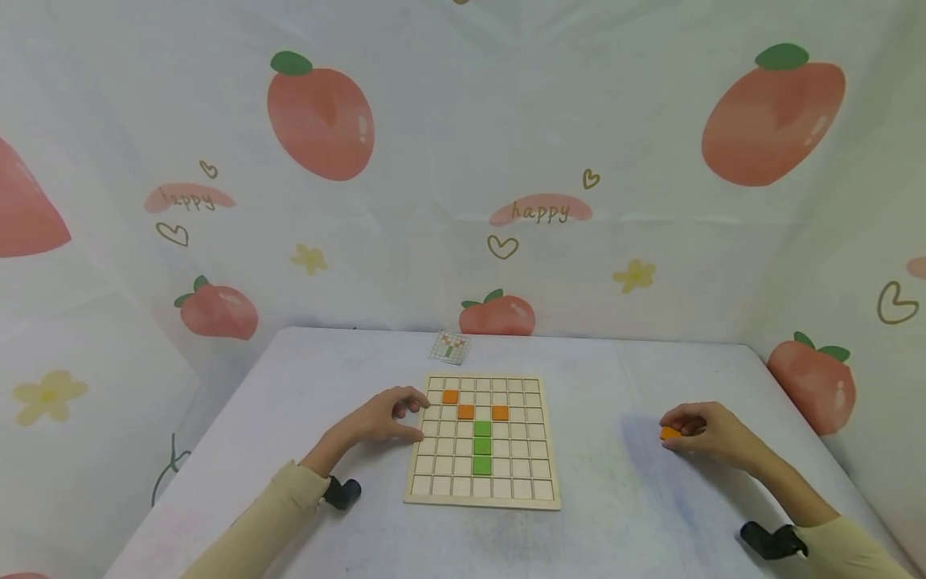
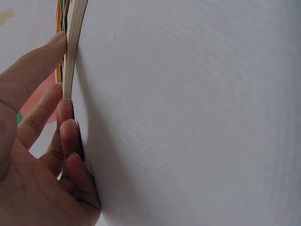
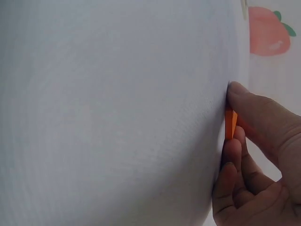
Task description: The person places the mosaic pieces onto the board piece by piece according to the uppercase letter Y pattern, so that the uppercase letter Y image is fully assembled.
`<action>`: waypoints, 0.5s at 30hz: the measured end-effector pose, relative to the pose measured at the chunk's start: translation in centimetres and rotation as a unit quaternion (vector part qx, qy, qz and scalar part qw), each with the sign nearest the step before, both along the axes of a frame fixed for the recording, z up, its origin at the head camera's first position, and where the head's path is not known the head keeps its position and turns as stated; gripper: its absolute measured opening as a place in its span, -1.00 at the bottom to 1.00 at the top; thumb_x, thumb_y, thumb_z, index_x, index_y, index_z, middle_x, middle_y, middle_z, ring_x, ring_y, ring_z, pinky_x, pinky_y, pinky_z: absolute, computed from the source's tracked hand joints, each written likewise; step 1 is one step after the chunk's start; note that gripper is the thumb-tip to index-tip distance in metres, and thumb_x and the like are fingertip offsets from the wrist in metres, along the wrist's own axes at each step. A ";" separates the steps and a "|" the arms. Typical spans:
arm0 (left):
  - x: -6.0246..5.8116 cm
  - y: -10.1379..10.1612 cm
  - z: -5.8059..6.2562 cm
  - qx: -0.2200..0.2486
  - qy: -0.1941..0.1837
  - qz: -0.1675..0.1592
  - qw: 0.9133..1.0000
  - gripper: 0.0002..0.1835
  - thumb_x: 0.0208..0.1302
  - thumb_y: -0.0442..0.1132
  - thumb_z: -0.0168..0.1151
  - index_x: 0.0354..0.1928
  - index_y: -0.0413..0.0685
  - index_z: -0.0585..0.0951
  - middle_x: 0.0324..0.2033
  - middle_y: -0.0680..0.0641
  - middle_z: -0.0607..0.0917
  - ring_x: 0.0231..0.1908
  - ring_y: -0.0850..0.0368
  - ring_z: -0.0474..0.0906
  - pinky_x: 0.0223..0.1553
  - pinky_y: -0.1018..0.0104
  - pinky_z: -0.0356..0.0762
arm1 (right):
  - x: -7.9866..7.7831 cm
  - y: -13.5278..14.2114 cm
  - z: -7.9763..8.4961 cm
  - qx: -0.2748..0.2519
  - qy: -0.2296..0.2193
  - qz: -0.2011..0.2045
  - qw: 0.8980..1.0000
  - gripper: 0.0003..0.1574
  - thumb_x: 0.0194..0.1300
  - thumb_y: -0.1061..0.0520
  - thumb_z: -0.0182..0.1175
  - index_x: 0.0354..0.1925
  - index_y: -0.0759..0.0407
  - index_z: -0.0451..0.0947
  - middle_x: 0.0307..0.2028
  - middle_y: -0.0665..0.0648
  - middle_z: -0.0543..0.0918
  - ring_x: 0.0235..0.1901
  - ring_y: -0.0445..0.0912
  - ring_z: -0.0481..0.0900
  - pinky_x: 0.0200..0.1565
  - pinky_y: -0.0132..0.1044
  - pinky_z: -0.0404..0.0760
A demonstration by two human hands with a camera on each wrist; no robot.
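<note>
A light wooden grid board (image 1: 519, 466) lies mid-table, with 3 orange square tiles and 3 green square tiles in its cells. The orange ones (image 1: 450, 396) are toward the far side; the green ones (image 1: 481, 445) form a column below them. My left hand (image 1: 383, 416) touches the board's left edge, thumb and forefinger spread apart along it. In the left wrist view, fingertips rest against the board's side (image 2: 72, 56). Off to the right, my right hand (image 1: 712, 436) pinches an orange square tile (image 1: 669, 433) between thumb and fingers, low at the table surface.
Beyond the board lies a small pattern card (image 1: 450, 347) showing a grid with orange and green squares. A white cloth covers the table (image 1: 579, 515). Behind it hangs a white curtain (image 1: 434, 145) printed with peaches, hearts and flowers.
</note>
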State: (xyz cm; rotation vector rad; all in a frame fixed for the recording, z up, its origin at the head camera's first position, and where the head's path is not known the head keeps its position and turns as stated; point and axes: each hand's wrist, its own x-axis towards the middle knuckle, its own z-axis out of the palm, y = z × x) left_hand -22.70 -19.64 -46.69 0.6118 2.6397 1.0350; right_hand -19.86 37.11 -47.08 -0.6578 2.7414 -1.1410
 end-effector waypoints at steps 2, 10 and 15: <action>0.0 0.0 0.0 -0.001 0.001 0.000 1.000 -0.48 0.06 -0.20 0.62 0.06 -0.07 0.63 -0.18 0.02 0.55 -0.20 0.05 0.41 -0.10 0.11 0.42 | 0.0 0.0 0.0 -0.003 0.003 0.008 1.000 -0.71 0.15 0.24 0.51 -0.15 0.27 0.70 -0.27 0.01 0.69 -0.37 -0.22 0.52 -0.30 -0.37 0.54; 0.1 0.1 0.0 -0.004 0.001 0.006 1.000 -0.48 0.05 -0.20 0.62 0.07 -0.07 0.64 -0.19 0.03 0.54 -0.20 0.05 0.40 -0.11 0.11 0.41 | -0.4 -0.1 0.1 -0.022 0.057 0.063 0.996 -0.74 0.18 0.29 0.47 -0.13 0.27 0.70 -0.21 0.07 0.73 -0.28 -0.22 0.59 -0.24 -0.37 0.59; 0.1 0.1 0.0 0.000 0.002 0.000 1.000 -0.48 0.05 -0.20 0.62 0.06 -0.09 0.64 -0.20 0.03 0.54 -0.21 0.04 0.40 -0.12 0.12 0.41 | -0.9 -1.0 0.5 -0.025 0.052 0.067 0.996 -0.71 0.23 0.27 0.45 -0.07 0.29 0.69 -0.16 0.13 0.74 -0.18 -0.20 0.63 -0.19 -0.35 0.62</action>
